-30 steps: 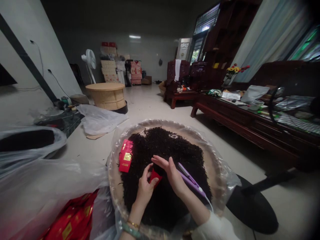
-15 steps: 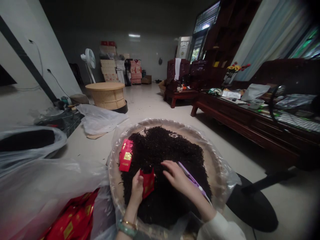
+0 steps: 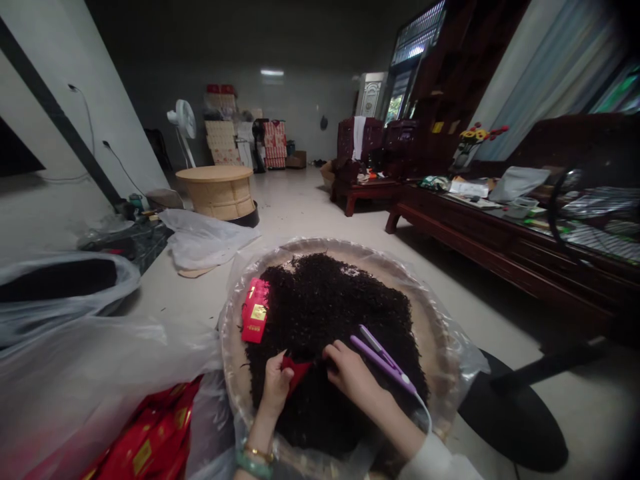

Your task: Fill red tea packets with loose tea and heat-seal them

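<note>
My left hand [image 3: 276, 385] is closed on a small red packet [image 3: 296, 373], which is tilted above the dark dried leaves, likely tea [image 3: 340, 300]. My right hand [image 3: 347, 368] is just right of the packet, low over the leaves, its fingers curled together. Whatever the fingertips may hold is too dark to make out. A purple clamp-like tool with a white cord [image 3: 383, 360] lies on the leaves beyond my right wrist. More red packets with gold labels [image 3: 256, 312] lie at the left side of the round, plastic-lined basket [image 3: 435, 347].
A clear bag of shiny red packets [image 3: 150, 427] is at the lower left. Behind it stands another plastic-lined container of dark leaves [image 3: 60, 280]. A black round stand base [image 3: 515, 427] is on the floor at right, near a long wooden table [image 3: 480, 247].
My left hand first turned the red packet upright, then tilted it toward the right. My right hand drew back from over it, and its outstretched fingers have curled in beside the packet.
</note>
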The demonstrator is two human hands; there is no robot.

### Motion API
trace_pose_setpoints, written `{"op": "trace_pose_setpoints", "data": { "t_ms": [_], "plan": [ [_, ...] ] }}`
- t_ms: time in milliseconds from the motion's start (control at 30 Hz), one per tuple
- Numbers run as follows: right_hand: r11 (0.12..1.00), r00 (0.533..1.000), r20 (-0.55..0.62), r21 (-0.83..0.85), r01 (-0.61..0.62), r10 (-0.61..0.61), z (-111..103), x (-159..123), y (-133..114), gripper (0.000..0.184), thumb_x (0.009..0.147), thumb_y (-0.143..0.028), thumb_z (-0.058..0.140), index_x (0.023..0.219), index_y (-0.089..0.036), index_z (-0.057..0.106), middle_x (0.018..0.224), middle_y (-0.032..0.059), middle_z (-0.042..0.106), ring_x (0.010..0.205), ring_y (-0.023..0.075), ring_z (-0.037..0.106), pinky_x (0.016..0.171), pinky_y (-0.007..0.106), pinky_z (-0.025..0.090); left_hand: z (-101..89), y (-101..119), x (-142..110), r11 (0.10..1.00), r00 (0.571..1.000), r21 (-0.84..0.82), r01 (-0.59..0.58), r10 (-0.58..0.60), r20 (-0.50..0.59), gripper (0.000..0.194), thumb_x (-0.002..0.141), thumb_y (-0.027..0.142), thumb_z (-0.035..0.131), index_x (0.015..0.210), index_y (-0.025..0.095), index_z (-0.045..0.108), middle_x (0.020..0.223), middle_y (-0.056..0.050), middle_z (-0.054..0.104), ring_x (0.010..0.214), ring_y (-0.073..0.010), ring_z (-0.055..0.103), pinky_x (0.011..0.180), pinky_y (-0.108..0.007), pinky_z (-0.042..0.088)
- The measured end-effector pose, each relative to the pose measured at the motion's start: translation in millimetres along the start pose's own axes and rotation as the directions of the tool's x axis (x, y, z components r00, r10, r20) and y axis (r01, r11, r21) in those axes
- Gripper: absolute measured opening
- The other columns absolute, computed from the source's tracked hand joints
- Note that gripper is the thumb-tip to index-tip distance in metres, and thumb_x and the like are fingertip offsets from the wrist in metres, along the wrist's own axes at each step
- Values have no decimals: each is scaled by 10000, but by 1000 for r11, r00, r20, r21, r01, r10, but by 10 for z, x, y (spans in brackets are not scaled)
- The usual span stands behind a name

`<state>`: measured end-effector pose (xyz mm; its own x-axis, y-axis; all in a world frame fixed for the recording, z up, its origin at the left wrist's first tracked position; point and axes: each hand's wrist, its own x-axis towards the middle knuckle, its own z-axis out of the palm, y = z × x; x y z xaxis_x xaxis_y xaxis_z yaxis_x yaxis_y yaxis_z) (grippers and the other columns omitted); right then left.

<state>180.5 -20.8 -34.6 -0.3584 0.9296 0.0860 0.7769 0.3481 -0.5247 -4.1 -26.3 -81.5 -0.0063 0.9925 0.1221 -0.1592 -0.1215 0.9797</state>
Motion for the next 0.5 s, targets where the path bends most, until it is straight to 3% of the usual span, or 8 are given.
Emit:
{"op": "trace_pose_setpoints", "data": {
  "t_ms": [167, 300, 400, 500],
  "plan": [
    [950, 977, -214, 309, 54, 14, -292, 31, -61, 199, 689, -49, 569, 807, -201, 621, 686, -31, 543, 609, 122, 519, 558, 220, 422, 63, 91, 5, 999, 1000, 33, -2, 1, 31, 744, 531, 819, 593, 732, 113, 713, 650, -64, 672, 622, -196, 559, 617, -286, 480],
    [875, 960, -268, 444, 194, -77, -527, 58, -301, 174, 741, -140, 592, 880, -215, 665, 773, -8, 619, 658, 121, 570, 596, 225, 469, 128, 178, 37, 998, 999, 60, 4, -7, 51, 745, 513, 809, 615, 717, 99, 712, 657, -67, 675, 631, -195, 544, 631, -283, 461],
    [836, 960, -246, 492, 242, -133, -548, 79, -394, 178, 788, -179, 579, 929, -224, 677, 849, 16, 668, 736, 143, 628, 664, 255, 511, 153, 221, 54, 997, 999, 74, 10, -14, 51, 744, 508, 814, 612, 708, 104, 710, 668, -69, 674, 642, -199, 535, 648, -285, 452],
    [837, 944, -318, 489, 245, -91, -504, 79, -363, 146, 826, -211, 557, 901, -224, 682, 863, 33, 686, 752, 162, 648, 676, 279, 530, 154, 226, 55, 997, 999, 68, 26, -29, 44, 765, 501, 828, 598, 720, 103, 709, 656, -66, 662, 632, -190, 520, 632, -276, 436]
  ]
}}
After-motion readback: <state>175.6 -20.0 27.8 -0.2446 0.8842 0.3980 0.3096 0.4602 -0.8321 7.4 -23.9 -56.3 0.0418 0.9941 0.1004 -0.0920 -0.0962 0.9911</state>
